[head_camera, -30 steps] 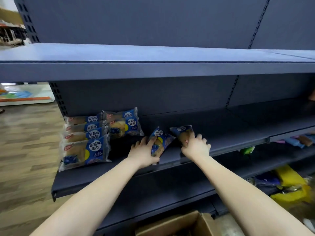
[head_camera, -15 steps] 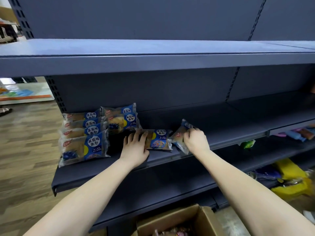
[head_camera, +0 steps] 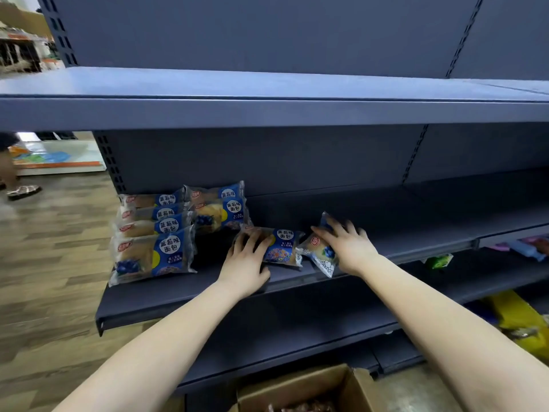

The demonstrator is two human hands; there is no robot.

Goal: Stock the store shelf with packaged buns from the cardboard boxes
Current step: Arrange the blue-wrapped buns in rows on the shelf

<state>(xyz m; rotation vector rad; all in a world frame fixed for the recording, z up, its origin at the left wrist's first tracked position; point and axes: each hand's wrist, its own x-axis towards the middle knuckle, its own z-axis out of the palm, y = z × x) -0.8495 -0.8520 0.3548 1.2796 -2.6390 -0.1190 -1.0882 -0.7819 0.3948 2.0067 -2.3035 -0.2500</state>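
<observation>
On the dark middle shelf [head_camera: 178, 295] several blue-and-clear bun packets [head_camera: 151, 257] stand in rows at the left end. One more bun packet [head_camera: 282, 248] lies flat just right of them, and my left hand [head_camera: 246, 263] rests on its left part with straight, spread fingers. A second bun packet [head_camera: 319, 255] stands tilted on its edge near the shelf's front lip. My right hand [head_camera: 347, 248] holds it, thumb across its face and fingers behind its top. An open cardboard box [head_camera: 297, 388] with more packets sits on the floor below.
The upper shelf [head_camera: 267, 111] juts out above my hands. To the right the middle shelf is bare. A green packet [head_camera: 438, 260] and a yellow bag [head_camera: 517, 319] lie on lower shelves at right. A person's sandalled foot [head_camera: 23, 190] is on the wooden floor far left.
My left hand laid its packet flat next to the stocked rows and now rests on it. My right hand turned its packet and brought it down toward the shelf's front edge.
</observation>
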